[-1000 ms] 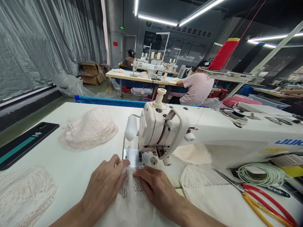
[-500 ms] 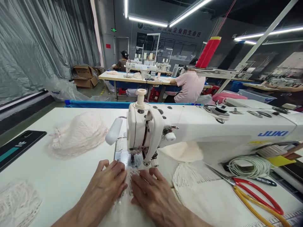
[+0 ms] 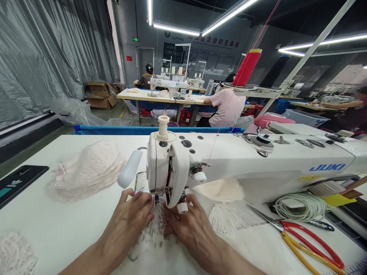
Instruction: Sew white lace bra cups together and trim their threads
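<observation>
Sheer white fringed fabric (image 3: 156,225) lies under the presser foot (image 3: 157,198) of a white sewing machine (image 3: 229,152). My left hand (image 3: 130,215) is at the fabric's left edge, fingers curled and pressed together on it. On the other side, my right hand (image 3: 189,229) holds the fabric between thumb and fingers. Its fingertips are partly hidden behind the machine head. Right of that hand lies more white fabric with loose fringe (image 3: 222,217), and a cream cloth piece (image 3: 220,190) sits under the machine arm.
Red-and-yellow-handled scissors (image 3: 304,240) lie on the right, by a coil of pale cord (image 3: 299,206). A whitish fringed bundle (image 3: 88,168), another pale bundle (image 3: 17,254) and a phone (image 3: 23,183) are on the left. A person in pink (image 3: 228,107) sits at a table beyond.
Both hands and the fabric have moved closer in under the needle area, the right hand going further behind the machine head. The view has shifted slightly.
</observation>
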Tool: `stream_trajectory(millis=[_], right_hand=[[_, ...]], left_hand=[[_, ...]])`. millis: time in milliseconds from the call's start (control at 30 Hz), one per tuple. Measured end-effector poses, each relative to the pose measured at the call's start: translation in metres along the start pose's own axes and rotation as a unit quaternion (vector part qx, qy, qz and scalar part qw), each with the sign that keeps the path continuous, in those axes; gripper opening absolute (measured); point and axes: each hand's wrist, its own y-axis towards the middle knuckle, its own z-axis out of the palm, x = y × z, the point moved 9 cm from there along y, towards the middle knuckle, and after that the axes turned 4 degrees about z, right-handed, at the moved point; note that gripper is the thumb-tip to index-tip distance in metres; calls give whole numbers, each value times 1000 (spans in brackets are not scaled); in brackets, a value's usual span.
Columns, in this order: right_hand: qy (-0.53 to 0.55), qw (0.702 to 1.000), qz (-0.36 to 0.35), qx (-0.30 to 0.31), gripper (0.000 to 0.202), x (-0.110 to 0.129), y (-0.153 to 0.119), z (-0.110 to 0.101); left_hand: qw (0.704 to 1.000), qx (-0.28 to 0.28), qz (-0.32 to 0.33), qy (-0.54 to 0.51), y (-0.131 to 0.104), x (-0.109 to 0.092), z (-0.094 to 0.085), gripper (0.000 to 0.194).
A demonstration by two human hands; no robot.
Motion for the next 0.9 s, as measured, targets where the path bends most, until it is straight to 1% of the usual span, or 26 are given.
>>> stream_trajectory(millis=[100,167,233,267,333,400,433,467,500,600,633,700,767,833,900], right_hand=[[1,1000,3,7,6,-3,1,-1],[-1,1000,3,19,5,-4,1,-3],[3,1000,-6,29,9,-2,-1,-7],[12,999,-18,33,12,1,-3,-11],[50,995,-67,46,23,14,-11,-17],[87,987,-121,58,36,29,-21,-20],[98,984,-140,58,40,35,-26,-20],[102,982,-149,49,40,39,-31,-20],[103,983,-147,30,35,41,-33,-20],[114,986,-116,-29,20,40,-35,-19],[120,987,-103,-40,19,39,-35,-18],[131,987,-84,-48,21,38,-32,-17],[140,987,-66,-52,27,35,-29,-17],[147,986,-47,-59,33,33,-25,-18],[149,987,-29,-53,31,30,-22,-17]], left_hand=[[999,-35,18,18,3,-4,-8,18],[999,-42,21,25,2,-7,-11,20],[998,-40,28,28,-3,-12,-12,25],[998,-37,37,27,-8,-17,-13,27],[997,-34,71,-2,-18,-32,-16,29],[993,-32,99,-61,-29,-47,-21,26],[990,-31,102,-89,-33,-52,-24,23],[988,-28,99,-111,-37,-56,-26,20],[988,-22,91,-123,-40,-58,-27,19],[991,-8,74,-107,-43,-62,-26,31],[993,-15,75,-92,-43,-63,-26,29],[994,-50,83,-56,-42,-64,-30,18],[991,-88,92,-38,-41,-61,-34,24],[991,-97,82,-44,-39,-53,-35,26],[993,-90,59,-52,-37,-43,-33,20]])
